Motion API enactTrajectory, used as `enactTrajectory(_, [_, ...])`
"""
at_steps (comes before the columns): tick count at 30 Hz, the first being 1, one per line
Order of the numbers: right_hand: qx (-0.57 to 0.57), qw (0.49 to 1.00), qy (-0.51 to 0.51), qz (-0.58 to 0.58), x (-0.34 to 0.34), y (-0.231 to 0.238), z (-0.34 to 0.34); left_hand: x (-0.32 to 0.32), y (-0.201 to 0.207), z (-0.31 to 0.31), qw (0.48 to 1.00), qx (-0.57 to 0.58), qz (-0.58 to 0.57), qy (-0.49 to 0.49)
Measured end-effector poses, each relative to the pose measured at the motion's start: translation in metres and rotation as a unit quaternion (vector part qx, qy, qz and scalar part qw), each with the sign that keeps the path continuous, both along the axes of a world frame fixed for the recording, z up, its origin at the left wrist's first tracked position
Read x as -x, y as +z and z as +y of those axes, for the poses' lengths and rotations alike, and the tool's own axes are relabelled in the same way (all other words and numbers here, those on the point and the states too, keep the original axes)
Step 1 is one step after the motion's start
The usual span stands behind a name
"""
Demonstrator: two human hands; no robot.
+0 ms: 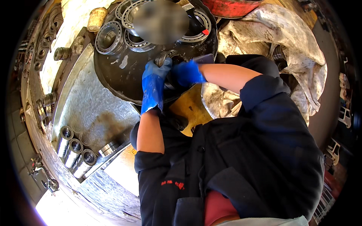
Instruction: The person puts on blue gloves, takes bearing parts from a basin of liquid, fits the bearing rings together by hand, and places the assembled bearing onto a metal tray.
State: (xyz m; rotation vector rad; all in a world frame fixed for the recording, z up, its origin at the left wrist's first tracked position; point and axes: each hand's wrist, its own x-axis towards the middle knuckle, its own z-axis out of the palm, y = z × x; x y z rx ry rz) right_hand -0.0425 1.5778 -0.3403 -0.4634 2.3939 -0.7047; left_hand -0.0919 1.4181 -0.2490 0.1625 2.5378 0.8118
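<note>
The person's left hand point(157, 71) is clamped on a bearing ring point(166, 55) above the near part of a round black pan point(113, 77); the right hand point(187, 73) is beside it, too blurred to tell its grip. Good handling here would mean keeping the ring low over the pan, supporting it from both sides, and holding the outer rim firmly, since slick gloves could slip. Counted: two blue gloves, at least five other bearings point(108, 44) in the pan, partly hidden by a blur, three ring stacks point(72, 155) lower left, one loose ring point(108, 149) beside them, and one yellowish cup point(97, 19).
</note>
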Motion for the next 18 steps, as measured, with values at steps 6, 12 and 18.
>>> enactTrajectory(6, [0.136,0.97,-0.013,-0.201,0.02,-0.02,0.014,-0.002,0.002,0.011,1.0,-0.002,-0.002,0.009])
enactTrajectory(12, [-0.219,0.97,0.092,0.059,-0.006,0.024,-0.017,-0.001,0.001,0.001,0.999,-0.022,-0.015,0.018])
enactTrajectory(18, [-0.156,0.987,-0.044,-0.014,0.009,0.097,-0.015,-0.006,0.008,-0.007,1.0,-0.008,-0.006,0.029])
